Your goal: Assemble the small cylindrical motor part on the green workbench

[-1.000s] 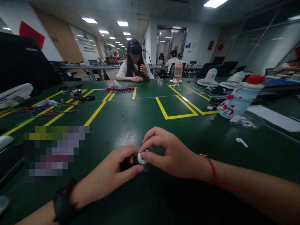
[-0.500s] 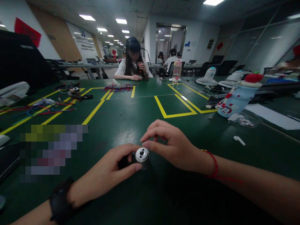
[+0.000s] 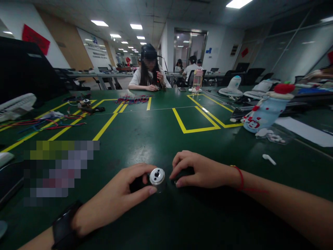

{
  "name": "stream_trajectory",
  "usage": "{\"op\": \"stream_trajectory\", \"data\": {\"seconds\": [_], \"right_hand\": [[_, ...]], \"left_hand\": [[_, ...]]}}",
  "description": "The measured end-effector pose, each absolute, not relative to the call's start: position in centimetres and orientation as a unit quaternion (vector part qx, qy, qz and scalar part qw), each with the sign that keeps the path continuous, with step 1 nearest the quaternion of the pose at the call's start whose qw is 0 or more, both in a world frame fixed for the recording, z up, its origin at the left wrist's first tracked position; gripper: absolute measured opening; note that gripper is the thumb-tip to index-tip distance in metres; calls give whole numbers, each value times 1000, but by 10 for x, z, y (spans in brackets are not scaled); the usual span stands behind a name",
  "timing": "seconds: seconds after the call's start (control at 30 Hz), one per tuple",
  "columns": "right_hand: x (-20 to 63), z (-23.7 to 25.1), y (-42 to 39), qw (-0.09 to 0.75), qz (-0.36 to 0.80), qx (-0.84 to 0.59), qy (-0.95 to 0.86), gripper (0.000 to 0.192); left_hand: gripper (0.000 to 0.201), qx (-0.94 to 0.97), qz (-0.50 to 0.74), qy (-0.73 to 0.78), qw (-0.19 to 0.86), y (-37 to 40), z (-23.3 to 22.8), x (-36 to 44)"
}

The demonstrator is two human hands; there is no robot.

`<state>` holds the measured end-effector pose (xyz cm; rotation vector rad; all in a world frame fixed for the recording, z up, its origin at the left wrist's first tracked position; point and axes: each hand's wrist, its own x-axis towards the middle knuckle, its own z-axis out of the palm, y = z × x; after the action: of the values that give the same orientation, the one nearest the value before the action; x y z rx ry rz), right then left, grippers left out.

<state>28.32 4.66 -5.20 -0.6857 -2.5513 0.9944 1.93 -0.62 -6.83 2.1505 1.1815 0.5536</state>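
The room is dim, lit from above by white ceiling lights [image 3: 136, 26]. They put a pale glare on the green table [image 3: 142, 140], while its near part falls into deep shadow. The metal cylinder [image 3: 157, 176] has a bright top but a dark lower side. The wide lens bends the edges. The wall lettering [image 3: 97, 49] seems too soft for reading; coarse pixel blocks [image 3: 65, 168] cover a left patch.

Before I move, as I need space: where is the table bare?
Bare table lies between the left hand and yellow tape, and between the right hand and earbud. Crowded: around the wires ahead-left and blue bottle at right.
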Motion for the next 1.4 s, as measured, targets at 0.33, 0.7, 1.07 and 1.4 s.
{"op": "stream_trajectory", "data": {"seconds": [0.33, 0.7, 1.07, 1.4], "right_hand": [[324, -77, 109, 441, 502, -427, -609, 25], [309, -59, 70, 228, 426, -323, -813, 27], [258, -47, 35, 333, 335, -252, -845, 12], [228, -29, 18, 331, 278, -236, -870, 10]], "left_hand": [[30, 814, 205, 451, 303, -11, -78, 15], [30, 817, 199, 451, 300, -13, -75, 18], [29, 827, 205, 436, 290, -11, -71, 17], [33, 825, 220, 439, 278, -21, -63, 1]]}}
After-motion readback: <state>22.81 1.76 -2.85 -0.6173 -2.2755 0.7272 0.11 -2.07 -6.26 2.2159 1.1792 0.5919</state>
